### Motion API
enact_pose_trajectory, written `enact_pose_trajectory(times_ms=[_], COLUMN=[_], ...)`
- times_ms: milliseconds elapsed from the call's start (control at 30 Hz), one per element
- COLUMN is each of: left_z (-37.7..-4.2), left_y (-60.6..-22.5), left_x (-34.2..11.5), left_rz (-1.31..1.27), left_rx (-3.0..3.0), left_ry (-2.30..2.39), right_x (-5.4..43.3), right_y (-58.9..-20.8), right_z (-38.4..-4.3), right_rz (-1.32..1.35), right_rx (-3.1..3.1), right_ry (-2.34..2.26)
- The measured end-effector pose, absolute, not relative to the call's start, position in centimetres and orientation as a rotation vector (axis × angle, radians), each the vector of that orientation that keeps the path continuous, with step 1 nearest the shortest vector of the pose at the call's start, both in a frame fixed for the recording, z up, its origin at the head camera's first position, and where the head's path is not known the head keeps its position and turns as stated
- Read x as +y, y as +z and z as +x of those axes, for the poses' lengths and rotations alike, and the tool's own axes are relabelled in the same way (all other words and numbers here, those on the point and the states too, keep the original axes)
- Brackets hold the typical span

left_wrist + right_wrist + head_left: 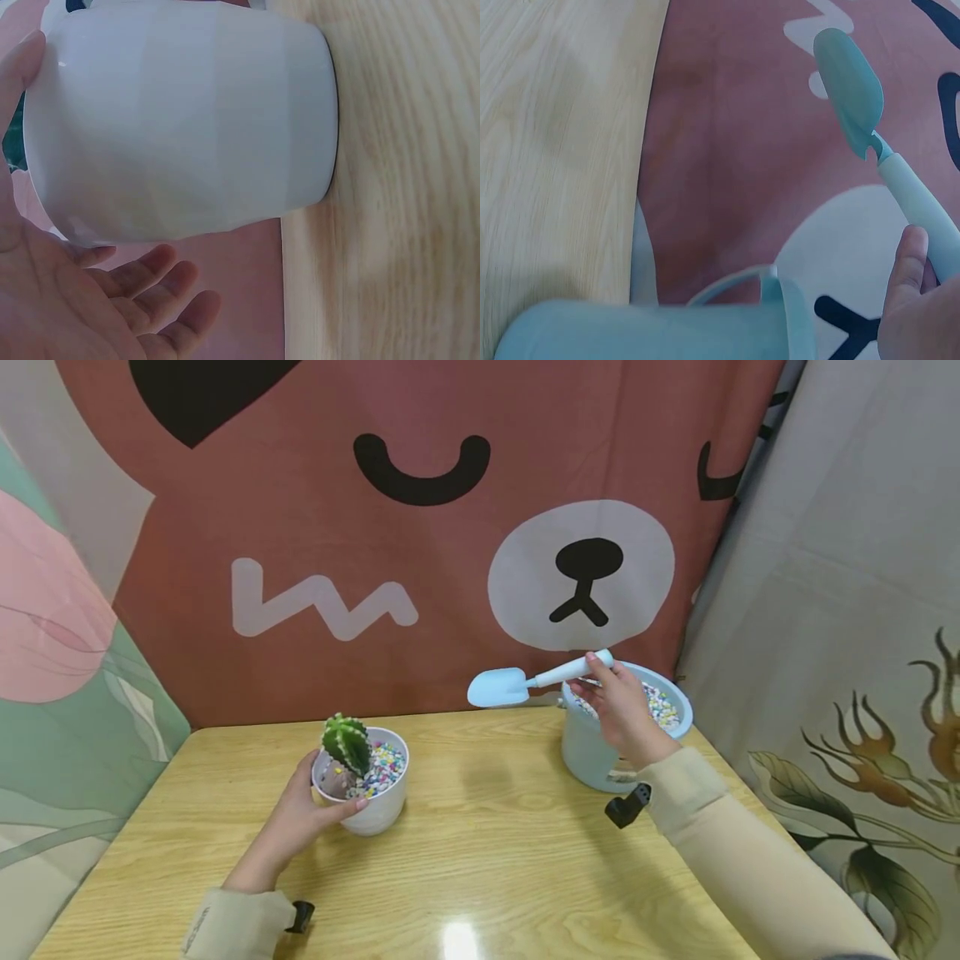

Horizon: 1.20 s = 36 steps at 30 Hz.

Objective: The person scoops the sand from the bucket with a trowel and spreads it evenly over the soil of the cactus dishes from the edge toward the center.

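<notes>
A white flowerpot [378,817] stands on the table at the left, holding a green cactus [347,743] and coloured pebbles [386,765]. My left hand [300,818] grips this pot by its left side, thumb at the near rim; in the left wrist view some fingers stand apart from its wall [180,120]. With my right hand [621,703] I hold a light blue trowel [499,687] by its pale handle. Its blade points left, above the table's back edge. Below that hand is a light blue bucket [587,750] of similar pebbles, partly hidden by the hand.
The wooden table [465,843] meets a hanging cloth [420,668] with a bear print along its back edge. A pale curtain [825,610] with printed flowers hangs at the right. In the right wrist view the bucket's handle [731,281] sticks up.
</notes>
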State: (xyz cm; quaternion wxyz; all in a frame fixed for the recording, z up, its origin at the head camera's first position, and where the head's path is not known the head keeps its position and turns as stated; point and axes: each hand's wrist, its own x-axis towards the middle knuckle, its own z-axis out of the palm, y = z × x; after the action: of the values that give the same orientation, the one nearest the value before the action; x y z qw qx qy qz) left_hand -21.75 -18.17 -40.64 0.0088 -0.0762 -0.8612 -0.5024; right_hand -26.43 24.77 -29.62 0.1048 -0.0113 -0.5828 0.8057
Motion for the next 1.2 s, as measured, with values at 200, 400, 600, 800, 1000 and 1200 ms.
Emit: enact_pose_trajectory(times_ms=[200,400,600,800,1000,1200], left_z=[-21.7,-21.9,-21.9,-21.9,-22.0,-22.0], left_y=[-40.3,-40.5,-40.5,-40.5,-40.3,-40.4], left_x=[-18.1,-18.0,-18.2,-18.4,-18.4,-18.3], left_rz=[-0.224,-0.225,-0.244,-0.227,-0.207,-0.198], left_rx=[-2.722,-2.725,-2.713,-2.739,-2.778,-2.785], left_ry=[-1.583,-1.596,-1.594,-1.593,-1.590,-1.602], right_x=[26.7,29.5,32.4,34.6,36.2,37.7], right_y=[-29.4,-29.2,-29.1,-29.5,-30.0,-30.7], right_z=[-25.9,-24.7,-23.7,-23.3,-22.9,-22.5], right_rz=[-0.087,-0.128,-0.203,-0.217,-0.211,-0.224], right_rx=[-1.658,-1.578,-1.498,-1.383,-1.340,-1.370], right_ry=[2.392,2.428,2.428,2.453,2.455,2.400])
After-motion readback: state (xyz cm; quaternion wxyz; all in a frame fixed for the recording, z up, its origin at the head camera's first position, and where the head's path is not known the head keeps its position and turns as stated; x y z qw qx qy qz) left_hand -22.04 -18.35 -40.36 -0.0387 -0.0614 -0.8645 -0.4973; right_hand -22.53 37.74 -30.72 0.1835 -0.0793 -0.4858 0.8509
